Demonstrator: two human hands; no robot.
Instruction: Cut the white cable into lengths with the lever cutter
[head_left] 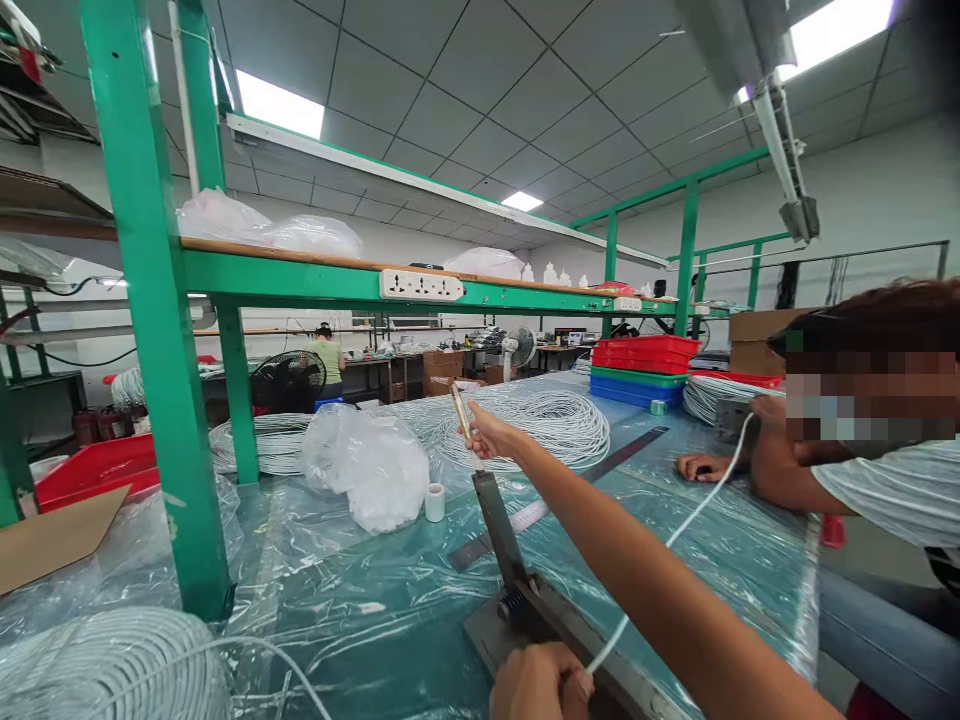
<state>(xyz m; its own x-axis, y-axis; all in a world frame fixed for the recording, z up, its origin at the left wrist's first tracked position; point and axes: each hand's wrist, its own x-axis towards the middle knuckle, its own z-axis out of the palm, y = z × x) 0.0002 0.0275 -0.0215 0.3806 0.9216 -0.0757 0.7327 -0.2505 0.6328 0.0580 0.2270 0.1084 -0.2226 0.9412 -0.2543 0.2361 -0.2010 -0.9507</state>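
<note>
- White cable point(675, 535) runs taut across the table, from the cutter point(525, 600) at the near edge up to the co-worker's hand point(765, 412) on the right.
- Left hand point(541, 682) sits low at the frame's bottom, fingers pinched on the cable's near end right at the cutter's base.
- Right hand point(484, 432) reaches out, wrapped tight around the cutter's lever handle point(462, 412), which stands raised and tilted.
- A steel ruler point(559, 495) lies flat under the clear plastic sheet point(360, 590) on the tabletop, crossing behind the lever; its markings are too small to read.
- A small tape roll point(435, 502) stands just beside a crumpled plastic bag point(375, 465).
- Coils of white cable point(555, 425) lie farther back; another coil point(105, 665) sits at the near left corner.
- Co-worker leans on the table at right, other hand point(705, 467) resting flat.
- Stacked red, green and blue trays point(643, 372) stand beyond.
- A white power strip point(421, 286) is fixed to the green frame point(150, 330); no readable writing anywhere.
</note>
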